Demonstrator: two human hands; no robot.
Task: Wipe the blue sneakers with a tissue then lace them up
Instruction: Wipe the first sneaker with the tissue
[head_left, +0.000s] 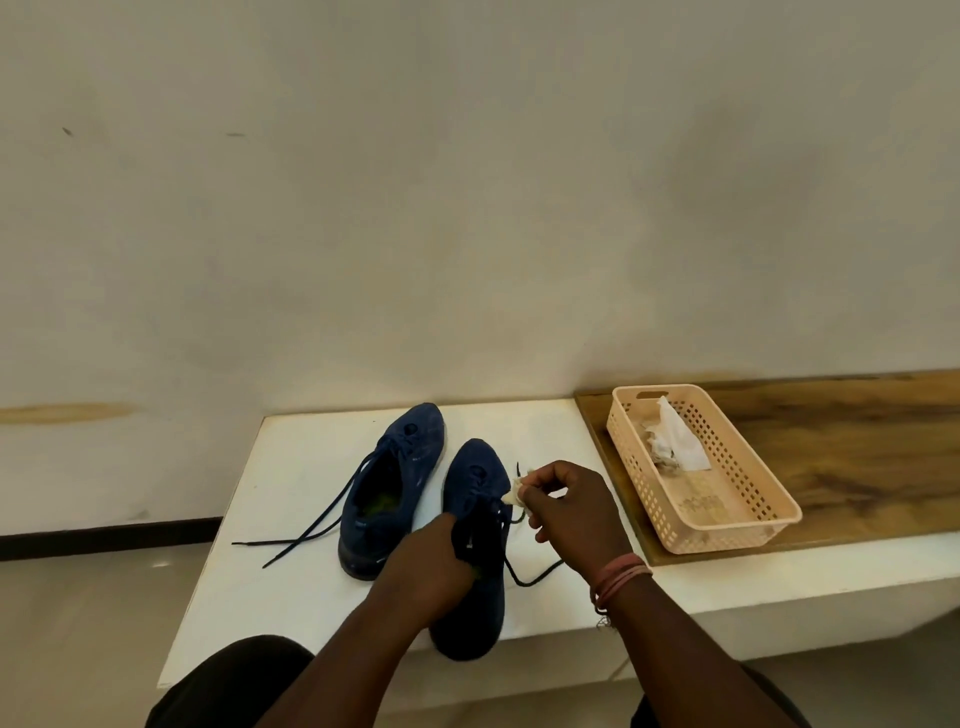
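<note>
R hand (563, 506): grasping a crumpled tissue (518, 496), fingers curled round it, pressing it on the near sneaker (475, 525) at its upper/lace area, just ahead of the L hand.
L hand (431, 553): grips the near sneaker at the collar, fingers look tucked inside the opening, steadying it. Sneaker heel sits below the L wrist, at the tabletop (291, 519) edge.
Far sneaker (392, 486): left of and beyond the L hand, apart from both hands, not touching the near one as far as I can tell. Laces (306, 525) loose, trailing out over the tabletop to the left.
Near sneaker lace (535, 574): also loose, curls out under the R wrist.
Basket (701, 467): well to the right of the R hand, on a wood board; more tissue (675, 436) inside, some looks used.
Progress: early-mid, I reckon. Wiping step in hand on the near sneaker. Can't tell if the far sneaker is wiped already.
Left to do: finish the wipe, drop the tissue, then lace up both. Neither tied yet.
</note>
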